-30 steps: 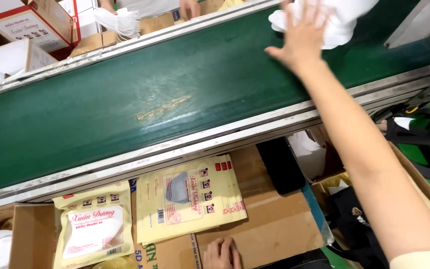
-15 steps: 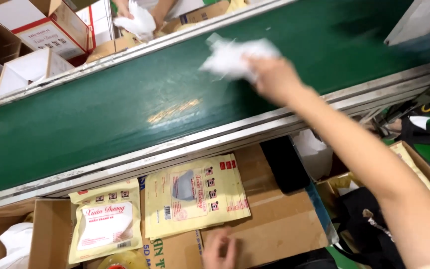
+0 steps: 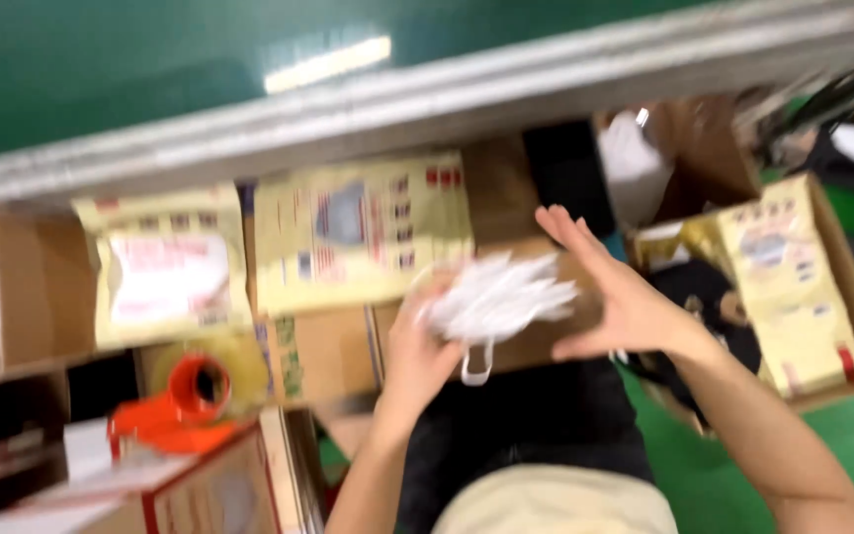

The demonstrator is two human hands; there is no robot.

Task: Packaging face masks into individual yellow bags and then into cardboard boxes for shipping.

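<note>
A bundle of white masks point(image 3: 494, 297) with a dangling ear loop is held between my two hands above my lap. My left hand point(image 3: 419, 346) grips the bundle from below on its left side. My right hand point(image 3: 610, 297) presses flat against the bundle's right side, fingers stretched out. Just beyond my hands, yellow printed flat packages point(image 3: 360, 232) lie on cardboard boxes point(image 3: 318, 351). The whole view is motion-blurred.
A green conveyor belt point(image 3: 101, 69) with a grey metal rail point(image 3: 447, 94) runs across the top. An orange tape dispenser point(image 3: 175, 400) sits at lower left. A cardboard box with more yellow packages point(image 3: 793, 277) stands at right on a green floor.
My right hand has pulled the white masks off the conveyor belt down toward my lap, and my left hand has risen to take hold of them. The view has tilted downward.
</note>
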